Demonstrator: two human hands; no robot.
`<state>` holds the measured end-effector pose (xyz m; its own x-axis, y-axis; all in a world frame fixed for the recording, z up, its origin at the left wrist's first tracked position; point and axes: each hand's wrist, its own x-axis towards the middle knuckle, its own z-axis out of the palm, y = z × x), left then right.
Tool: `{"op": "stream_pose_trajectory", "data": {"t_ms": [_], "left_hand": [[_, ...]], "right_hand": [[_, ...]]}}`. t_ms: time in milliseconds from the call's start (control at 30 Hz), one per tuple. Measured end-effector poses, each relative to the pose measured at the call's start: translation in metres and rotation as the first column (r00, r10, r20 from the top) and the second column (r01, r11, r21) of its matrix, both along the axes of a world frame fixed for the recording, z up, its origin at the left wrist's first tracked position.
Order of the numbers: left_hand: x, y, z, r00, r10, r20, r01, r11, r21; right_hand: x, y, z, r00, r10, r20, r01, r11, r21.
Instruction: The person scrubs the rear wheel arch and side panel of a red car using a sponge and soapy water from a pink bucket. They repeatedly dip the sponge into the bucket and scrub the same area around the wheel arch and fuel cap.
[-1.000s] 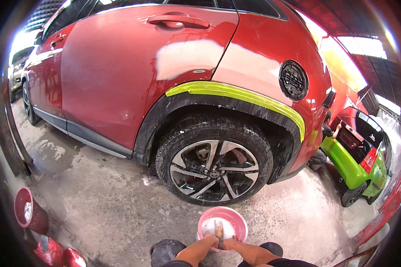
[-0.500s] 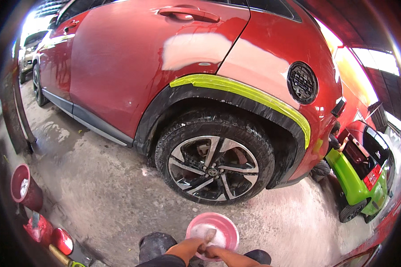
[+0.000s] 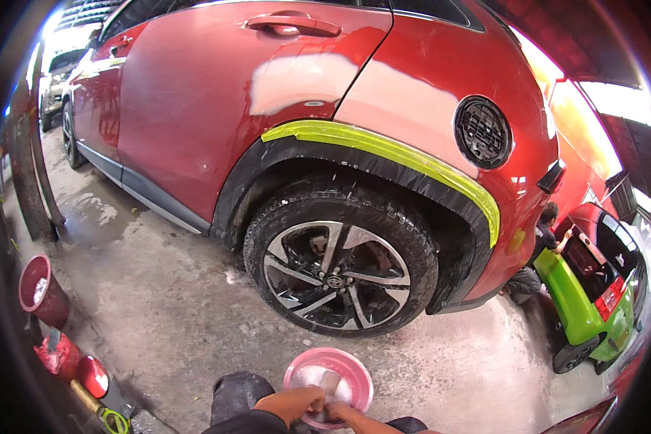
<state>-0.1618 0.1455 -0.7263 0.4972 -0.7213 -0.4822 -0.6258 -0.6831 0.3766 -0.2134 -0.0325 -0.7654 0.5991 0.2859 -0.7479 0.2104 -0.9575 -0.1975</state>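
Observation:
A pink basin (image 3: 365, 378) with whitish, foamy-looking water stands on the floor in front of me. Over its near side my left hand (image 3: 309, 400) is closed, and a small flat grey-brown piece (image 3: 330, 381) sticks up from between my hands. My right hand (image 3: 335, 412) is closed low in the basin, close beside the left. Its fingertips are partly hidden, so which hand grips the piece is hard to make out. Ahead is a red car (image 3: 188, 108) with pale sanded-looking patches (image 3: 405, 108) above the rear wheel (image 3: 336, 278). Yellow-green tape (image 3: 398, 153) lines the wheel arch.
To the left stand a dark pink bucket (image 3: 47, 300), a red bag-like item (image 3: 59, 358), a red-and-white container (image 3: 92, 376) and a wooden-handled tool (image 3: 87, 396). At the right a person (image 3: 539, 253) crouches by a green car (image 3: 571, 304). Wooden posts (image 3: 29, 166) rise at far left.
My view has shifted slightly to the right, so the car and basin sit further left. My hands stay at the basin, and the grey-brown piece now stands more upright between them.

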Motion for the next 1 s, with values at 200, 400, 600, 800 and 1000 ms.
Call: {"op": "stream_pose_trajectory", "data": {"t_ms": [200, 400, 600, 800, 1000], "left_hand": [[0.004, -0.002, 0.008, 1.000, -0.025, 0.019, 0.026, 0.997, -0.078], [0.005, 0.011, 0.003, 0.997, -0.079, 0.026, 0.082, 0.982, -0.167], [0.008, 0.031, 0.008, 0.990, -0.136, 0.036, 0.141, 0.962, -0.232], [0.011, 0.042, 0.006, 0.992, -0.121, 0.020, 0.122, 0.968, -0.220], [0.018, 0.015, 0.013, 0.996, -0.084, 0.018, 0.086, 0.981, -0.172]], "right_hand": [[0.043, -0.028, 0.049, 0.898, -0.419, 0.136, 0.424, 0.906, -0.007], [0.052, -0.023, 0.150, 0.889, -0.337, 0.310, 0.286, 0.938, 0.197], [0.012, -0.014, 0.145, 0.558, -0.829, -0.029, 0.715, 0.464, 0.522], [0.014, 0.036, 0.176, 0.779, -0.295, 0.553, 0.242, 0.955, 0.170], [0.047, 0.030, 0.209, 0.557, -0.339, 0.758, 0.361, 0.921, 0.147]]}}
